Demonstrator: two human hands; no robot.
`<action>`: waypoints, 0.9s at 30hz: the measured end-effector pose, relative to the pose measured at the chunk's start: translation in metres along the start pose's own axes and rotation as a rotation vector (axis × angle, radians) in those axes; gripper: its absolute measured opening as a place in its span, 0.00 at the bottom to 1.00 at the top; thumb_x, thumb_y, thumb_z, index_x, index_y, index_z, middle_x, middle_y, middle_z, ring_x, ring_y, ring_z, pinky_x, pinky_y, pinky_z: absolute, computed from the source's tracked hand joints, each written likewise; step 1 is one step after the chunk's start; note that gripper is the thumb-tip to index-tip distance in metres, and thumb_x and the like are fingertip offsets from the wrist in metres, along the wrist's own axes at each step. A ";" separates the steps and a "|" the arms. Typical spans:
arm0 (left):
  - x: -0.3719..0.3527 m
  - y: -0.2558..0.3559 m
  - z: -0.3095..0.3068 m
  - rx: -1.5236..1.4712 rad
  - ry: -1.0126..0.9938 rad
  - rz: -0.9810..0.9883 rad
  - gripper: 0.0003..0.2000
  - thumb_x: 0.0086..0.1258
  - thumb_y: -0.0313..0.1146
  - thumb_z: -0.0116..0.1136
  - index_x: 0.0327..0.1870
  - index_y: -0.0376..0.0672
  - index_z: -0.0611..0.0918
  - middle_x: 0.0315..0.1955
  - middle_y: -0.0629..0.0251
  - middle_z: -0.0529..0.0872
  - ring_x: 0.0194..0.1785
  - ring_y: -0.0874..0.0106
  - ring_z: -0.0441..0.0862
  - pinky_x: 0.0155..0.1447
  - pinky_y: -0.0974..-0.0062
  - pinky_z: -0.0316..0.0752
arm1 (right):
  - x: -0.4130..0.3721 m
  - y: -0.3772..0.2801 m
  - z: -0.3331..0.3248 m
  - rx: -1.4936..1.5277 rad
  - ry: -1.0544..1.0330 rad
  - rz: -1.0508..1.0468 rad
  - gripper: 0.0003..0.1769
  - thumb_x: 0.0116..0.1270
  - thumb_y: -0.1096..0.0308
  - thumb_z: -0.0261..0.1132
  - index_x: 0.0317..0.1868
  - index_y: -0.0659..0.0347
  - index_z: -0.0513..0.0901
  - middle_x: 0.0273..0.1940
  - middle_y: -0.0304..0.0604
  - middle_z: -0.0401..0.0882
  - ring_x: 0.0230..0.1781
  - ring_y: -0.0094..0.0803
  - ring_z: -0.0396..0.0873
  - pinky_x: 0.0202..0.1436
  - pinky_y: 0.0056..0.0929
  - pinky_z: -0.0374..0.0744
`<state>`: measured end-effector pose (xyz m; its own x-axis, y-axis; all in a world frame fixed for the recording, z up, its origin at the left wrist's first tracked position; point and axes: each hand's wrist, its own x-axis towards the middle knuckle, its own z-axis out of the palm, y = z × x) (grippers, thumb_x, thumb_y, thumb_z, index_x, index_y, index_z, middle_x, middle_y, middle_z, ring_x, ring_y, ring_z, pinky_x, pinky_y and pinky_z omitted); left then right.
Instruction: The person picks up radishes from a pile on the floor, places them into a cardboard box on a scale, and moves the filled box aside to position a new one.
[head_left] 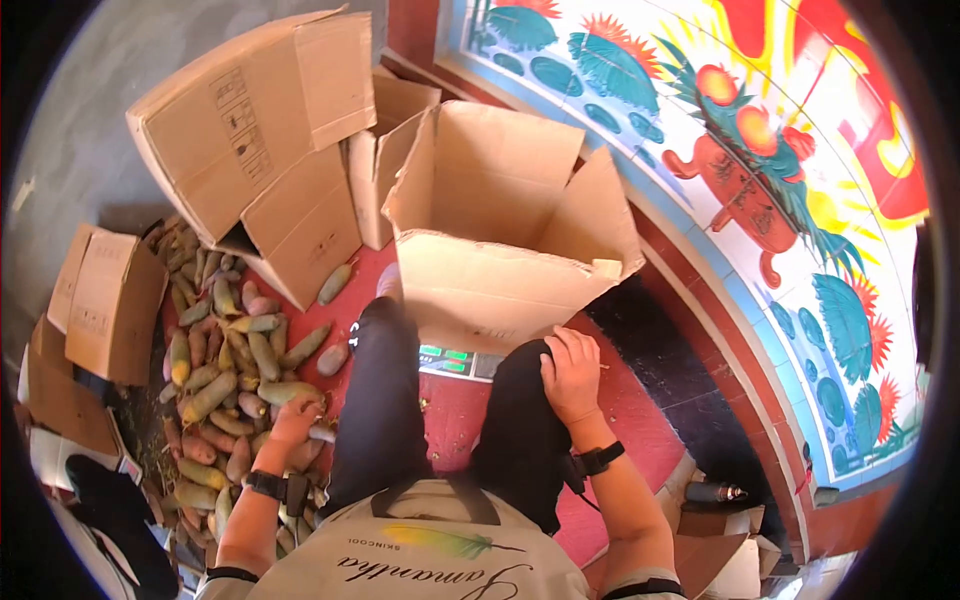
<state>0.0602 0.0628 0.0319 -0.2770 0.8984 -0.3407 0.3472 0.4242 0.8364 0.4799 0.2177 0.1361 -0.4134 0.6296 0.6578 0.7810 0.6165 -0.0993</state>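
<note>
My left hand (pixel 295 420) is down at the right side of a heap of long green and pinkish radishes (pixel 210 397), its fingers curled at one radish (pixel 285 392) that it partly covers. How firmly it grips is hard to see. On my right knee lies my right hand (pixel 572 372), fingers stretched out and holding nothing. Just beyond my knees stands a tall open cardboard box (pixel 500 285); its inner bottom is hidden. Below its near side shows a scale (pixel 458 363) with a lit green display.
A large cardboard box (pixel 235 125) lies tipped beside the heap, and another box (pixel 385 150) stands behind. Smaller boxes (pixel 110 300) are at the left. Loose radishes (pixel 335 285) lie on the red floor covering (pixel 640 420). A painted tile wall (pixel 640 60) borders the right.
</note>
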 end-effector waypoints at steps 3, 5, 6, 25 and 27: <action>0.022 0.029 -0.006 -0.139 -0.010 0.162 0.10 0.67 0.29 0.50 0.45 0.35 0.77 0.34 0.62 0.83 0.37 0.73 0.80 0.43 0.78 0.73 | 0.012 0.006 -0.016 0.035 0.095 0.071 0.13 0.53 0.73 0.63 0.41 0.63 0.76 0.42 0.48 0.75 0.44 0.45 0.73 0.50 0.42 0.70; 0.036 0.057 -0.011 -0.218 0.016 0.199 0.09 0.69 0.29 0.48 0.45 0.37 0.77 0.34 0.65 0.83 0.36 0.76 0.80 0.41 0.80 0.73 | 0.022 0.017 -0.026 0.032 0.176 0.142 0.12 0.54 0.73 0.62 0.41 0.63 0.76 0.42 0.48 0.75 0.43 0.45 0.73 0.50 0.42 0.70; 0.038 0.077 -0.014 -0.190 0.018 0.231 0.09 0.69 0.30 0.48 0.46 0.37 0.76 0.34 0.65 0.83 0.37 0.76 0.80 0.42 0.80 0.73 | 0.028 0.024 -0.033 0.047 0.246 0.205 0.11 0.55 0.73 0.62 0.40 0.63 0.76 0.41 0.48 0.75 0.42 0.45 0.73 0.49 0.42 0.70; 0.158 0.272 -0.012 0.045 0.051 0.696 0.16 0.72 0.39 0.47 0.46 0.31 0.75 0.33 0.60 0.80 0.35 0.75 0.76 0.40 0.77 0.72 | 0.159 0.120 -0.026 0.088 -0.052 0.804 0.19 0.60 0.54 0.58 0.38 0.64 0.78 0.37 0.52 0.80 0.42 0.49 0.77 0.45 0.42 0.75; 0.171 0.284 -0.008 0.101 0.107 0.767 0.17 0.71 0.40 0.48 0.45 0.31 0.75 0.32 0.60 0.80 0.35 0.75 0.76 0.38 0.77 0.72 | 0.166 0.132 -0.023 -0.006 -0.369 0.729 0.20 0.58 0.56 0.57 0.40 0.65 0.80 0.40 0.55 0.80 0.45 0.50 0.77 0.48 0.42 0.75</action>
<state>0.1036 0.3362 0.2144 -0.0103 0.9311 0.3646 0.5550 -0.2980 0.7767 0.5249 0.3930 0.2492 0.0731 0.9873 0.1408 0.9152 -0.0103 -0.4029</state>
